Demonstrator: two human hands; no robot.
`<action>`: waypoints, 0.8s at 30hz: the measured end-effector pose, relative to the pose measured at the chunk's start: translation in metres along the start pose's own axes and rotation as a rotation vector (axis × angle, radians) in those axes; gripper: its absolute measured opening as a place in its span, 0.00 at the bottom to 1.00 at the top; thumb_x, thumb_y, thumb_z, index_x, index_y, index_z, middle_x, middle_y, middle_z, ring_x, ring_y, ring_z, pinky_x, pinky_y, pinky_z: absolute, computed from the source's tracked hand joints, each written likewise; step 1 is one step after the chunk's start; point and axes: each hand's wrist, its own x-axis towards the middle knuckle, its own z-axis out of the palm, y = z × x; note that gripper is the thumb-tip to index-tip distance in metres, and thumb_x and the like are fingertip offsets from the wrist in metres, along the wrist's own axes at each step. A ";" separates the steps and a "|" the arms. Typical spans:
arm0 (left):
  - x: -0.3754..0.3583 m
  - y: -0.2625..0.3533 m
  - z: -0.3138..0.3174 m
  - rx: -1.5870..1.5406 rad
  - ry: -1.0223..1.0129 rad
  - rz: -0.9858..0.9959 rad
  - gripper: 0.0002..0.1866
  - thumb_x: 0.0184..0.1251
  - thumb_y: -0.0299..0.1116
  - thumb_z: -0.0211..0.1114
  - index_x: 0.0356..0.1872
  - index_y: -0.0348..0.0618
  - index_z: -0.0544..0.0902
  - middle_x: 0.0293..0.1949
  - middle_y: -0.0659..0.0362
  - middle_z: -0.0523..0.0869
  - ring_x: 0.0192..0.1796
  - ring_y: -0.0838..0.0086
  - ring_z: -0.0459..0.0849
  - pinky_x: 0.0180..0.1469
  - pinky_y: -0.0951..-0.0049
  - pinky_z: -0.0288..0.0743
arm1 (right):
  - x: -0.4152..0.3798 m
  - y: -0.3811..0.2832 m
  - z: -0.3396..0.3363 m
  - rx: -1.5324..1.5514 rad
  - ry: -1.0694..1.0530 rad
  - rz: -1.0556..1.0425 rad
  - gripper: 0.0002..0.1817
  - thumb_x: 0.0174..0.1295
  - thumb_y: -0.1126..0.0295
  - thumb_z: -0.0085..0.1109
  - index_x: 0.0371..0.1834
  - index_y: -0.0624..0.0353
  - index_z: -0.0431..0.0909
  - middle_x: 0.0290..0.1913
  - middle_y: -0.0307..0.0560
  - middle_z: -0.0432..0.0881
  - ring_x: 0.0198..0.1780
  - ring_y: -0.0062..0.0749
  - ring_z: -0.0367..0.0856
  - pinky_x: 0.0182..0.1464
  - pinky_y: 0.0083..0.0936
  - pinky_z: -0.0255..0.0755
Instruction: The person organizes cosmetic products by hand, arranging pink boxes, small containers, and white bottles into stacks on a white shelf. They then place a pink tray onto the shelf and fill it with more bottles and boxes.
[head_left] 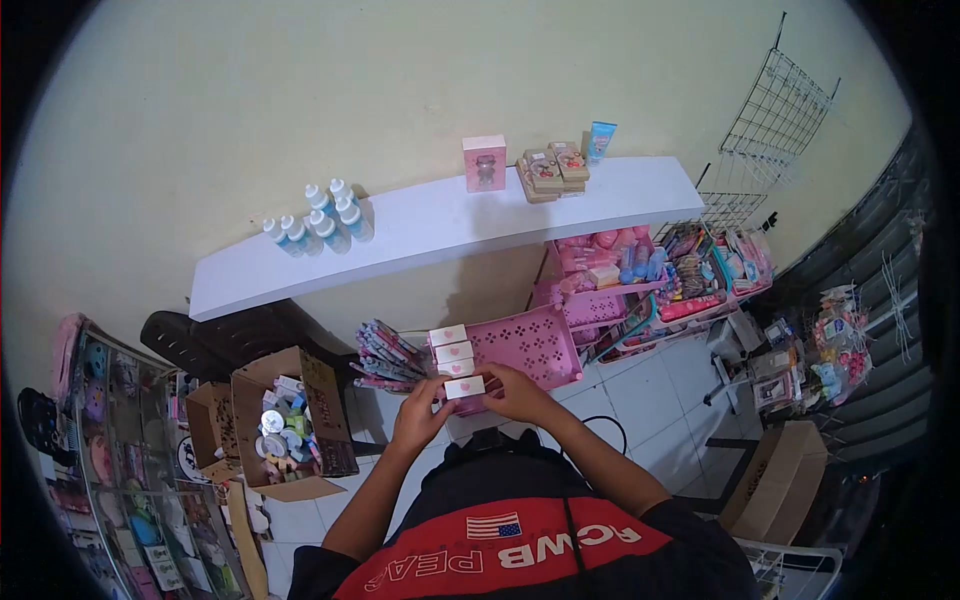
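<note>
fingers of the left hand (417, 415) and right hand (515, 394) pinch opposite ends of a small white rectangular box with a pink heart (465, 387), near the close left corner of a pink perforated plastic basket (545, 350). three similar boxes (455, 352) line its left edge; open floor spreads rightward. beyond, a long white shelf (425, 245).

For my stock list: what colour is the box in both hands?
The box is white with a pink heart; head view.
</note>
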 end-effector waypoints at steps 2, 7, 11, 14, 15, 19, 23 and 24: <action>0.000 -0.006 0.004 0.033 0.010 -0.030 0.26 0.65 0.34 0.78 0.63 0.47 0.80 0.44 0.52 0.85 0.45 0.57 0.87 0.49 0.60 0.82 | 0.003 0.003 0.004 -0.012 0.009 0.043 0.25 0.62 0.77 0.65 0.64 0.61 0.75 0.53 0.50 0.86 0.52 0.34 0.88 0.56 0.33 0.82; 0.000 -0.020 0.013 0.039 0.047 -0.048 0.30 0.64 0.34 0.78 0.66 0.47 0.77 0.49 0.50 0.85 0.49 0.55 0.87 0.53 0.58 0.83 | 0.009 0.013 0.019 -0.035 0.112 0.021 0.27 0.62 0.77 0.67 0.64 0.62 0.69 0.53 0.55 0.85 0.52 0.40 0.89 0.55 0.35 0.83; 0.001 -0.021 0.015 0.066 0.095 -0.025 0.38 0.62 0.32 0.79 0.73 0.46 0.71 0.51 0.48 0.85 0.53 0.54 0.86 0.57 0.58 0.82 | 0.014 0.015 0.024 -0.035 0.139 0.013 0.26 0.63 0.77 0.69 0.61 0.61 0.67 0.53 0.56 0.85 0.51 0.41 0.89 0.54 0.36 0.84; 0.003 -0.012 0.012 0.120 0.077 -0.064 0.42 0.61 0.29 0.79 0.77 0.44 0.68 0.55 0.46 0.83 0.57 0.53 0.84 0.60 0.58 0.81 | 0.014 0.013 0.026 -0.059 0.157 0.005 0.25 0.63 0.77 0.70 0.60 0.61 0.67 0.53 0.56 0.85 0.51 0.41 0.89 0.54 0.36 0.84; 0.003 -0.010 0.011 0.122 0.076 -0.064 0.42 0.61 0.29 0.79 0.77 0.44 0.68 0.55 0.46 0.83 0.57 0.53 0.84 0.60 0.58 0.81 | 0.014 0.010 0.026 -0.058 0.157 0.004 0.25 0.63 0.77 0.70 0.60 0.61 0.67 0.53 0.56 0.85 0.51 0.41 0.89 0.54 0.36 0.84; 0.004 -0.008 0.010 0.138 0.076 0.004 0.45 0.59 0.26 0.79 0.79 0.42 0.66 0.62 0.44 0.78 0.64 0.49 0.81 0.64 0.57 0.79 | 0.011 0.017 0.031 -0.004 0.164 -0.026 0.21 0.63 0.76 0.70 0.56 0.62 0.71 0.50 0.54 0.84 0.50 0.40 0.89 0.54 0.35 0.83; 0.003 -0.016 0.012 0.158 0.091 0.097 0.45 0.58 0.23 0.78 0.79 0.41 0.67 0.63 0.43 0.77 0.66 0.47 0.80 0.65 0.56 0.79 | 0.012 0.035 0.036 -0.045 0.176 -0.090 0.15 0.63 0.78 0.68 0.49 0.62 0.74 0.47 0.52 0.82 0.48 0.38 0.89 0.53 0.34 0.83; 0.001 -0.016 0.013 0.158 0.089 0.096 0.45 0.58 0.23 0.78 0.79 0.41 0.67 0.63 0.43 0.77 0.66 0.47 0.80 0.65 0.56 0.79 | 0.011 0.037 0.037 -0.043 0.177 -0.089 0.15 0.63 0.78 0.68 0.49 0.62 0.74 0.47 0.52 0.82 0.48 0.38 0.89 0.53 0.34 0.83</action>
